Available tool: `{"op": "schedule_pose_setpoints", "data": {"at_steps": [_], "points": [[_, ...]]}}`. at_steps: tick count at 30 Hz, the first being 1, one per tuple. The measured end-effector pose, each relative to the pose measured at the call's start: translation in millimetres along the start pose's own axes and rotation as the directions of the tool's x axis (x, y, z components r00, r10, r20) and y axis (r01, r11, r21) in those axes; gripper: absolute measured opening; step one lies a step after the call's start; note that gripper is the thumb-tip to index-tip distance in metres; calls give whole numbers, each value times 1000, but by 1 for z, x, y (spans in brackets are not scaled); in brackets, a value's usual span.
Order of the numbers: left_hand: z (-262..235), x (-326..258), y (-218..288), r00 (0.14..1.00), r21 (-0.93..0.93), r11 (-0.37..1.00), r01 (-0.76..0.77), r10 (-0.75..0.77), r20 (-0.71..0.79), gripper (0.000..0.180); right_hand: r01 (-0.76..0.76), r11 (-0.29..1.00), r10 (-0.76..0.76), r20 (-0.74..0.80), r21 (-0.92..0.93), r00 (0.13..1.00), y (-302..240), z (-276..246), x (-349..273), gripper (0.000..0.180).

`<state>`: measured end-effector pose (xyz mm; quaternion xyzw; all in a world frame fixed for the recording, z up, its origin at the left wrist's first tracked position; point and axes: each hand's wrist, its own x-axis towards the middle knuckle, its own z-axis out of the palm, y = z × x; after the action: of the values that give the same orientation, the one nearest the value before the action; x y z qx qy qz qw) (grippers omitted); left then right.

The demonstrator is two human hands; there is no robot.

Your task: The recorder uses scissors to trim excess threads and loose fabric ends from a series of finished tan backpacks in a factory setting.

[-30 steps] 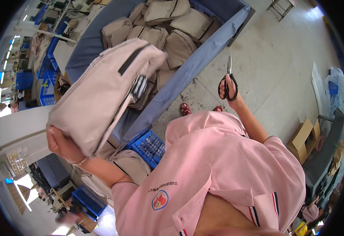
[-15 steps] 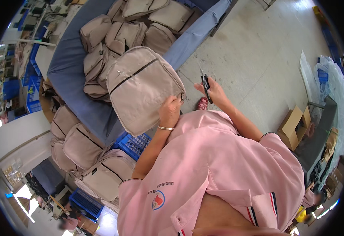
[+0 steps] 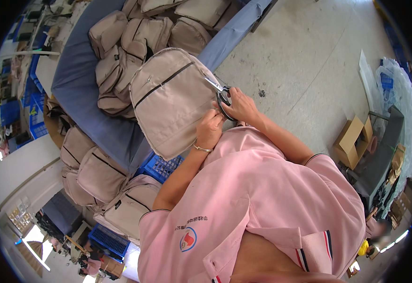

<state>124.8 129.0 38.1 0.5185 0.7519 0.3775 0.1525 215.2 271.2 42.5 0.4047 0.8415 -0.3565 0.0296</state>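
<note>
A beige backpack (image 3: 168, 101) with a dark zipper line across its front hangs before me, tilted. My left hand (image 3: 210, 128) grips its lower right edge, fingers closed on the fabric. In my right hand (image 3: 242, 106) is a pair of scissors (image 3: 223, 96) with black handles. The metal blades are parted and point up and left, lying over the backpack's right edge. Both hands are close together, the scissor handles almost at my left fingertips. Whether the blades touch the fabric, I cannot tell.
Beyond the backpack, a large blue fabric-lined bin (image 3: 81, 66) holds several beige backpacks (image 3: 147, 35). More backpacks (image 3: 100, 172) are stacked at lower left, near a blue plastic crate (image 3: 161, 169). An opened cardboard box (image 3: 352, 141) and a grey table (image 3: 380, 151) stand at right.
My right hand has moved left with the scissors, from beside the backpack to its right edge, and the blades now show parted. The backpack has shifted slightly upward.
</note>
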Motion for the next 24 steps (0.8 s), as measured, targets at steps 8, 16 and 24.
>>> {"op": "schedule_pose_setpoints", "data": {"at_steps": [8, 16, 24], "points": [[-2, 0, -6, 998, -35, 999, -42, 43, 36, 10, -5, 998, 5, -1, -59, 1000, -16, 2, 8, 53], [-1, 1, -7, 998, -36, 998, -43, 45, 36, 6, 1, 1000, -3, -62, -27, 998, -10, 17, 6, 48], [1, 0, -12, 997, -100, 995, -11, 18, 69, 7, -109, 993, 111, 40, -40, 993, -15, 13, 9, 50]]}}
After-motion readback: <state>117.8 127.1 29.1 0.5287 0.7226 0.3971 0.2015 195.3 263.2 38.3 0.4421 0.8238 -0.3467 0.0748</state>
